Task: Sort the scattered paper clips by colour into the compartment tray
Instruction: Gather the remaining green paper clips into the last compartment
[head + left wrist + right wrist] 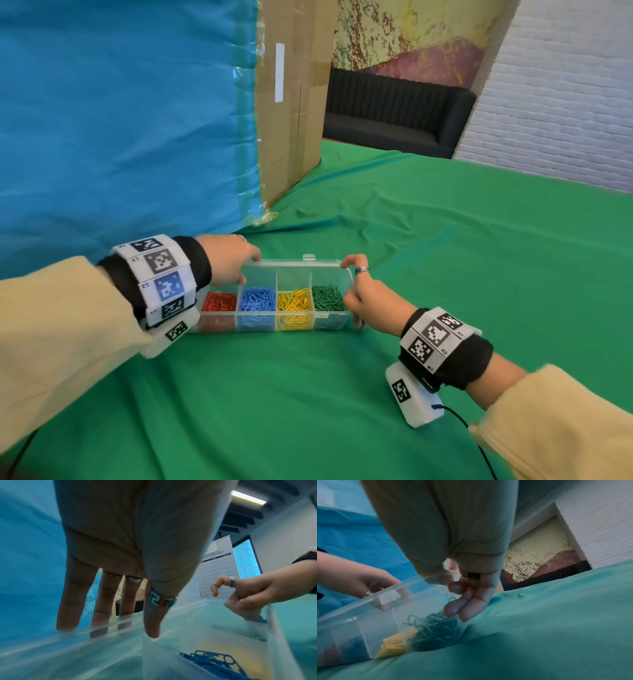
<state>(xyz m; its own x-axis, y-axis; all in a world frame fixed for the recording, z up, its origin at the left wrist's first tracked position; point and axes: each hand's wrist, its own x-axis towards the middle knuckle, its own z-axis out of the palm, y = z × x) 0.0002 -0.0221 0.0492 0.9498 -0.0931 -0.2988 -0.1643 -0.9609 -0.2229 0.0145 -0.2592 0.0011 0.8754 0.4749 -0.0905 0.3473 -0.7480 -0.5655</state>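
A green cloth (445,274) covers the table; a blue sheet (120,120) hangs at far left, with a cardboard panel (291,102) beside it. A clear compartment tray (274,327) sits on the cloth, near centre, with its transparent lid (294,270) raised at the far side. The lid's far edge is hard to trace through the plastic. The tray has 4 compartments in a row. From left to right they hold red paper clips (219,301), blue paper clips (257,299), yellow paper clips (294,301) and green paper clips (327,296). The left wristband hides part of the red compartment.

The left hand (227,260) holds the lid's left end, with straight fingers (75,595) behind it and the thumb in front. The right hand (368,301) is at the tray's right end, fingers curled against the end wall; the index finger, which wears a ring (361,270), is hooked over the lid's corner. Both wrist views are blurred.
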